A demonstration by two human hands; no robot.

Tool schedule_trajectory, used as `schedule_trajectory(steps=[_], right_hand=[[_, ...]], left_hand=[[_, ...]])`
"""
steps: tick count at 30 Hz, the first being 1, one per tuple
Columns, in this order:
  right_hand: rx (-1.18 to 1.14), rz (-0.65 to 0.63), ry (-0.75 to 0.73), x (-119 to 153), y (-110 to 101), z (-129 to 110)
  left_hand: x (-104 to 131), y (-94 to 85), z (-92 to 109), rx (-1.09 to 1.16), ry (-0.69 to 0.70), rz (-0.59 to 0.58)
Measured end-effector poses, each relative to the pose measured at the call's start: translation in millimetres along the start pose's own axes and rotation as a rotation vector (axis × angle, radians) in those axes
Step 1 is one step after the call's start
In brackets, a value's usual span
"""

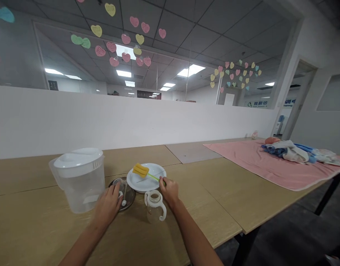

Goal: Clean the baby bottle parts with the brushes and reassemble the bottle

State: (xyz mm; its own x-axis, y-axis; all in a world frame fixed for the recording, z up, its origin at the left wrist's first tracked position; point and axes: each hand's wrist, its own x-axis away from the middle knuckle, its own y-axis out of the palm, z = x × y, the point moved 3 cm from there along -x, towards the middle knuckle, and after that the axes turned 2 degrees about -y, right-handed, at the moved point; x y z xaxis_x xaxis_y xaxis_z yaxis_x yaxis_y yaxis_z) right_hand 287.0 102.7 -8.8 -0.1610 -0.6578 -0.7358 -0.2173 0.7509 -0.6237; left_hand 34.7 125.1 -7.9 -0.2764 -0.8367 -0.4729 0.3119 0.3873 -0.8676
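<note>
Gripping, on the right side: the right hand (169, 190) is closed on the green handle (153, 177) of a brush, its fingers narrow around the stem. From those fingers the brush's long axis runs left and slightly far, ending in a yellow sponge head (140, 170) above the white bowl (156, 169); I cannot tell whether sponge and bowl touch. The left hand (108, 203) reaches over the dark round tray (133, 196), fingers slightly bent by a small transparent piece (118, 181); whether they grip anything, I cannot tell. A slim white-tipped piece (124, 203) lies on the tray, just right of those fingertips. Between the forearms, on the near side of the bowl, I note an upright two-handled bottle (153, 211), its round mouth upward. By my reading the right hand is nearer to it, with one curved handle facing the right forearm. On the left, a lidded translucent bucket (83, 190) stands close beside the left hand, limiting sideways travel there. Rightward I judge more room: the tabletop (211, 190) extends to its near-right edge and, farther off, the pink cloth (242, 159).
</note>
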Motion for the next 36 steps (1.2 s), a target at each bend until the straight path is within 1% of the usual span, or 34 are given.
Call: schedule_trajectory(steps=[2, 3, 4, 5, 7, 9, 10, 12, 14, 17, 21, 24, 26, 28, 33, 36], right_hand=[[0.000, -0.004, 0.002, -0.2, -0.5, -0.1], [0.002, -0.006, 0.003, -0.3, -0.8, -0.2], [0.005, -0.008, 0.004, -0.3, -1.0, -0.3], [0.007, -0.007, 0.004, -0.3, -1.3, -0.5], [0.009, -0.003, 0.001, -0.2, -1.7, -0.8], [0.006, 0.005, 0.001, -0.1, -1.8, -0.7], [0.003, 0.009, 0.003, 0.0, -1.7, -0.4], [-0.005, 0.015, 0.009, 0.0, -1.1, 0.5], [-0.016, 0.017, 0.012, -0.2, -0.3, 1.6], [-0.037, 0.008, 0.020, -0.8, 0.6, 3.0], [-0.040, 0.007, 0.037, -1.7, -0.1, 4.1], [-0.052, 0.005, 0.036, -2.4, -0.1, 5.2], [-0.060, 0.009, 0.037, -3.0, 0.8, 6.6], [-0.072, 0.015, 0.036, -3.4, 2.3, 8.0], [-0.101, 0.006, 0.052, -3.8, 4.7, 8.8], [-0.158, 0.019, 0.068, -3.1, 2.6, 5.9]], left_hand=[[7.5, -2.6, 14.2, 0.114, 0.100, 0.104], [13.0, -2.3, 23.7, 0.207, 0.158, 0.138], [19.4, -0.8, 34.9, 0.315, 0.236, 0.141], [26.2, 1.1, 46.3, 0.418, 0.300, 0.130], [37.9, 5.0, 66.4, 0.556, 0.360, 0.084], [44.5, 7.1, 79.8, 0.593, 0.371, 0.014], [45.5, 6.4, 82.8, 0.595, 0.359, 0.004], [43.7, 2.5, 82.2, 0.597, 0.308, 0.019], [40.3, -3.2, 77.7, 0.617, 0.259, 0.053], [38.0, -10.3, 74.6, 0.685, 0.240, 0.053], [39.8, -10.9, 80.8, 0.840, 0.228, -0.050], [39.8, -7.7, 85.2, 0.983, 0.175, -0.108], [38.8, -6.1, 87.5, 1.050, 0.131, -0.176], [37.9, -7.4, 89.9, 1.036, 0.124, -0.233], [36.7, -16.9, 97.1, 0.942, 0.218, -0.265], [38.1, -13.9, 99.5, 0.920, 0.185, -0.352]])
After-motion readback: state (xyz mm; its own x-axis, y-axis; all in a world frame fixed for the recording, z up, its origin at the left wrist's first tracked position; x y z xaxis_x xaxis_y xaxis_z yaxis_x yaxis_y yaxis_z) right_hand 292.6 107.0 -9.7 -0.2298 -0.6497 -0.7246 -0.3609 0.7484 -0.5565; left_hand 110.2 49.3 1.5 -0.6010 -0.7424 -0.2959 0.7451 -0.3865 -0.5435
